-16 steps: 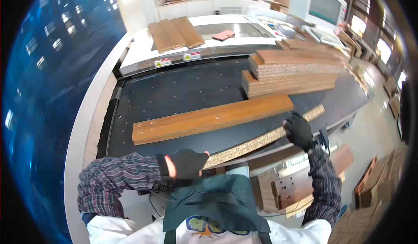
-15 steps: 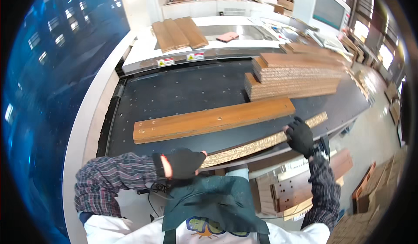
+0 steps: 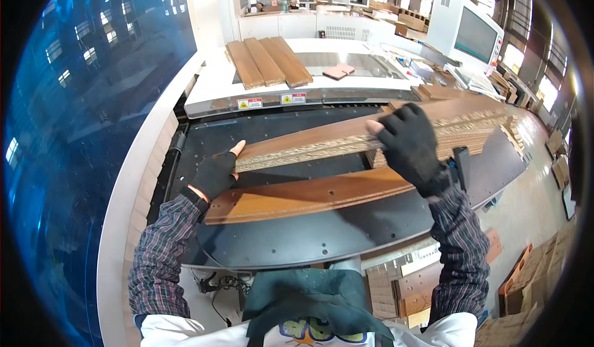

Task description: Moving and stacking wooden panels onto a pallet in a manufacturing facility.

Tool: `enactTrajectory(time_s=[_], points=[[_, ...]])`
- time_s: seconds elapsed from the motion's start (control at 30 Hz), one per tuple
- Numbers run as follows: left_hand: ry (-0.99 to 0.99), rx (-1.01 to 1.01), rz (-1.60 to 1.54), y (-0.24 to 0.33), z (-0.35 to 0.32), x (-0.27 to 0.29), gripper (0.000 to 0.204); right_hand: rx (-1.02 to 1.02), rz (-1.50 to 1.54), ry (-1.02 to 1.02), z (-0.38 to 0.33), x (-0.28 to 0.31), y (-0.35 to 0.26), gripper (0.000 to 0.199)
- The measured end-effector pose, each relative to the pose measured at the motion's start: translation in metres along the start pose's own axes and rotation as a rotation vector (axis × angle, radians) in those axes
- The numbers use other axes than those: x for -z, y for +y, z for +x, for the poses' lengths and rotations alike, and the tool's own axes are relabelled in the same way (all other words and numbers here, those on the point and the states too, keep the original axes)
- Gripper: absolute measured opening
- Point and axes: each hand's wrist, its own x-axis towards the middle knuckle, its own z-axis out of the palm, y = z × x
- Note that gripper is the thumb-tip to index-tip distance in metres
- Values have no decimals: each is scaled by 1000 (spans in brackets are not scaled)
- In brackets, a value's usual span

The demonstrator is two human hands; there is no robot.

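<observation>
My left hand [image 3: 215, 175], in a black fingerless glove, grips the left end of long brown particleboard boards [image 3: 309, 151], seemingly two layers together. Their raw, speckled edges face me, and they reach across the table toward the far right. Over their right part is my gloved right hand [image 3: 411, 143], fingers curled and thumb at the near edge; slight blur softens it. Below the boards, orange-brown drilled boards [image 3: 309, 197] lie stacked on the black table [image 3: 297, 242]. My left wrist is close to their left end.
A stack of boards [image 3: 464, 149] stands at the right, partly covered. Beyond the table, a white machine bed [image 3: 204, 99] carries three brown boards [image 3: 263, 62] and a pink flat item [image 3: 339, 71]. A blue panel [image 3: 99, 130] rises at left; a monitor [image 3: 476, 37] stands far right.
Both hands have moved away from the table's front edge, carrying the boards over the orange-brown boards toward the far side. The left hand also moved left. The view has shifted slightly.
</observation>
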Motion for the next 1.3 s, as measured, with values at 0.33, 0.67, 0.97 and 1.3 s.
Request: enactTrajectory(time_s=[0.33,0.67,0.97,1.3], points=[[95,117,87,-177,17,-62,73,64,20,-291,112,-185,-37,16],[-31,134,205,-212,56,-115,55,-129,210,-493,62,-336,-61,25],[-26,76,480,-194,39,-120,45,-132,514,-802,67,-322,-35,92],[-146,199,435,-199,101,-153,45,-248,449,-874,66,-338,-33,91]])
